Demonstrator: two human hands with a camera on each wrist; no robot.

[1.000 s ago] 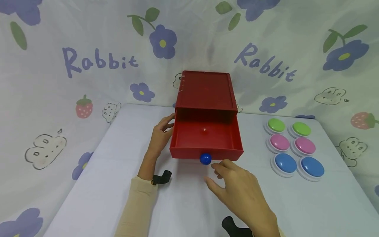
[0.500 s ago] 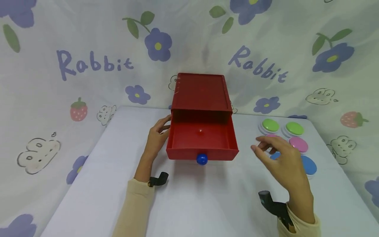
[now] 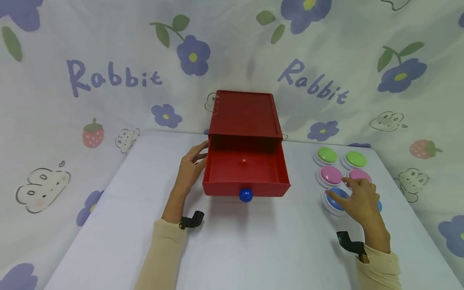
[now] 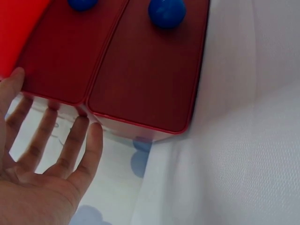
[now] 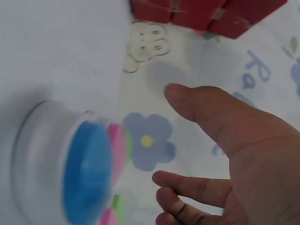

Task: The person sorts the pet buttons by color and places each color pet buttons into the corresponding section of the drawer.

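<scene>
Red drawer box (image 3: 246, 114): saw it standing upright toward the back middle of the tabletop (image 3: 253, 249), near the printed cloth (image 3: 119, 40), with the top drawer (image 3: 224, 189) pulled well out and its blue knob (image 3: 246, 195) facing the near edge. Made out two closed drawer fronts (image 4: 145, 70) below in the left wrist view, each with its own blue knob. Found the left grip (image 3: 190, 168) at the left side of the box, loosely spread, with fingers stretched and parted along the side edge, nothing clasped. Could not tell the firmness of that contact. Saw the right grip (image 3: 360, 199) hanging over the blue pair, thumb and forefinger wide apart, nothing held. Noted the left blue button (image 5: 89, 173) beneath the thumb in the head view, on a round white base (image 5: 40, 164), apart from the fingers in the right wrist view. Found the right blue button (image 3: 379, 206) mostly hidden. Saw two pink buttons (image 3: 331, 175) beyond, then two green buttons (image 3: 327, 154), all well apart from the box. Noted beige sleeves (image 3: 163, 249) and black wrist mounts (image 3: 193, 219)
</scene>
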